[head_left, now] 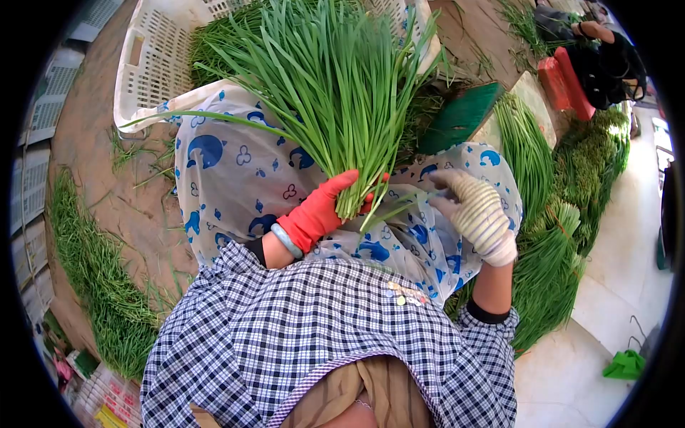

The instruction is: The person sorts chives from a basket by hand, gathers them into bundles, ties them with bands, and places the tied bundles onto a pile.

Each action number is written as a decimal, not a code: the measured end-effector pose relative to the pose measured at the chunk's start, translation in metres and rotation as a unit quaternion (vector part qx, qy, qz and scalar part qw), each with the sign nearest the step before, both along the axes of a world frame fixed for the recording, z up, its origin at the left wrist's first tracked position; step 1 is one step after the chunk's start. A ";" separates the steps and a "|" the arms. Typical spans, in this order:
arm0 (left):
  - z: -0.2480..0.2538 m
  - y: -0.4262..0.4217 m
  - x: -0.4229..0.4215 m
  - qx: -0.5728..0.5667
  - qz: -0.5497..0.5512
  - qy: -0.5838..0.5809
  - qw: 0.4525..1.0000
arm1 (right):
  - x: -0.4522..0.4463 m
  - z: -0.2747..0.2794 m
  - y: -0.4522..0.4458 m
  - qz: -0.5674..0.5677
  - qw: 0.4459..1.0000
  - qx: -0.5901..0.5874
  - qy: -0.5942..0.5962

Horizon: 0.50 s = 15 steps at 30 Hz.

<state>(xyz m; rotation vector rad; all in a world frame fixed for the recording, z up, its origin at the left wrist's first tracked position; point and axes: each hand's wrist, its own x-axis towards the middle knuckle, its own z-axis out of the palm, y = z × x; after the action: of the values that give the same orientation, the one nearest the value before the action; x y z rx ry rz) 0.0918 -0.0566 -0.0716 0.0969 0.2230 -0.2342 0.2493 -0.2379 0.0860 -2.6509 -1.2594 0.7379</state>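
- The left hand (314, 210), in a red glove, is near the middle of the frame, its fingers grasping a bunch of garlic chives (346, 128) close to the lower ends.
- The bunch stands at the upper center of the frame, its leaves fanning out toward the top and overlapping the white plastic crate (152, 64) at upper left.
- The right hand (477, 214), in a striped knitted glove, is right of center, apart from the bunch; its fingers are half bent and blurred, and I cannot tell whether they pinch the thin loose leaf (399, 210) beside them.
- A translucent plastic sheet (235, 178) printed with blue whales covers the lap beneath both hands.
- More garlic chives (546, 278) lie in bundles at the right of the frame.
- Loose greens (100, 285) lie along the floor (85, 128) at left.
- Another person (614, 64) is at upper right, beside a red stool (571, 82).
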 end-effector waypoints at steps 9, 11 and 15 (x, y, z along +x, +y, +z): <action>-0.023 0.001 -0.014 0.083 -0.025 0.076 0.993 | -0.057 -0.056 0.071 -0.240 0.916 0.235 0.219; -0.017 0.000 -0.015 0.504 0.058 -0.121 0.853 | -0.067 -0.025 0.070 -0.098 0.940 0.259 0.198; 0.003 0.003 -0.006 0.087 -0.043 0.066 0.993 | -0.069 0.016 0.022 0.015 0.867 0.357 0.347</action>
<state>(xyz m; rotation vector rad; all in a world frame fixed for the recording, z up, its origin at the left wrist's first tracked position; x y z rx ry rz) 0.0860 -0.0532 -0.0689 0.2643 0.3716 -0.3066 0.1804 -0.2161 0.1025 -1.5638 -1.0637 0.8870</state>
